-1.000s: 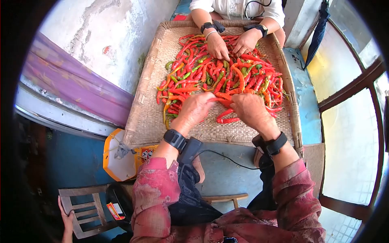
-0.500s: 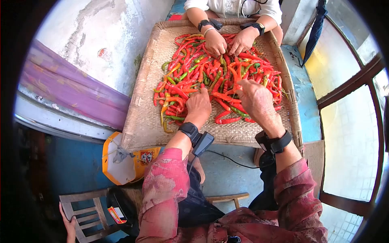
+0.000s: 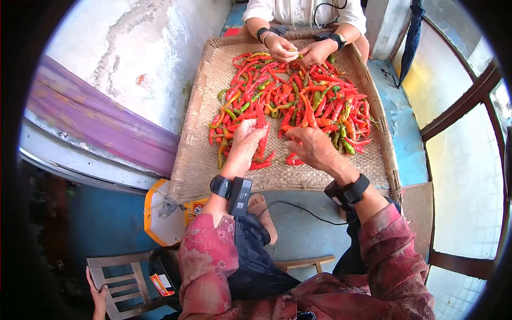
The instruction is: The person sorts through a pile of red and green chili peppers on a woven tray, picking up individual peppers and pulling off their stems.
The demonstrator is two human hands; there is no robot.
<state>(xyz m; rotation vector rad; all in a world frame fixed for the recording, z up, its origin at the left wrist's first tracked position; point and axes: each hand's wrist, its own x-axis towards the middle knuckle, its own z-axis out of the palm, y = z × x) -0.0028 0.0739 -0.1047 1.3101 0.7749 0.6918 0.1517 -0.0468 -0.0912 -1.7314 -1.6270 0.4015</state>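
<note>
So down at the bottom of the frame it's just red patterned sleeves and dark trousers, with a wooden chair (image 3: 120, 282) at lower left that somebody else's hand is resting on. Moving up, both of the person's wrists have black bands. The left hand (image 3: 244, 145) has come back off the pile compared with half a second ago, when it lay flat on the peppers; now it's turned up a bit with the fingers curled around a red chili (image 3: 262, 140), pinching it near the top. The right hand (image 3: 308, 148) has pulled in too and its fingertips are closed on the end of another red chili (image 3: 290, 129) at the near edge of the heap, so my guess is they've each picked one out and are working on the stems. The chili pile (image 3: 298, 98), mostly red with some green and orange, is spread over the middle of a big woven tray (image 3: 194, 160) sitting on a blue floor. At the far side, top of the frame, another person in white has both hands together on a small green chili. Peeling white wall upper left, windows down the right side.
</note>
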